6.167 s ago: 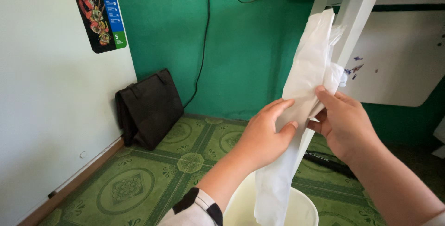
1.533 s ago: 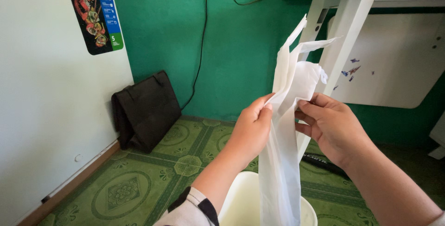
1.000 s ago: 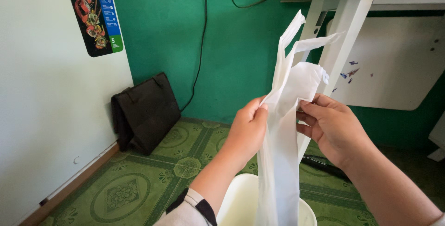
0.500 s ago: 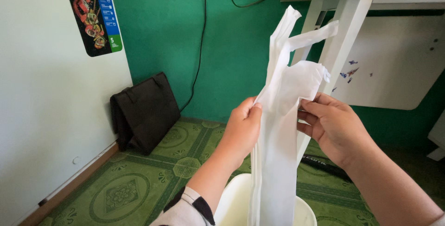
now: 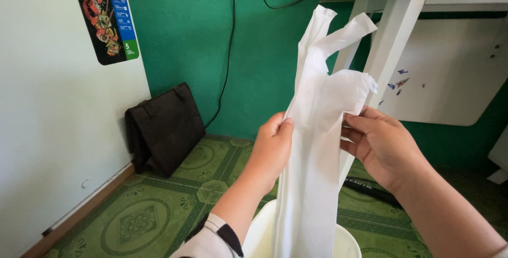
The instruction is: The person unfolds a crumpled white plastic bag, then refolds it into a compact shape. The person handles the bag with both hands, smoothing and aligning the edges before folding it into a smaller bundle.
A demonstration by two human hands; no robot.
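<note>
A thin white plastic bag [image 5: 315, 147] hangs upright between both my hands, its handles sticking up near the top. My left hand [image 5: 271, 149] pinches its left edge with fingers closed on the film. My right hand [image 5: 382, 144] pinches the right edge at about the same height. The bag's lower end drops into a round white bucket [image 5: 259, 234] at the bottom of the view, right below my hands.
A black folded bag [image 5: 164, 125] leans against the green wall on the patterned green floor. A white desk leg [image 5: 394, 30] stands behind the plastic bag. A black cable [image 5: 231, 51] runs down the wall. A dark flat tool [image 5: 368, 186] lies on the floor.
My left hand has drawn the bag's left edge outward and slightly down, so the bag has spread wider. The handles have risen. My right hand has stayed in place.
</note>
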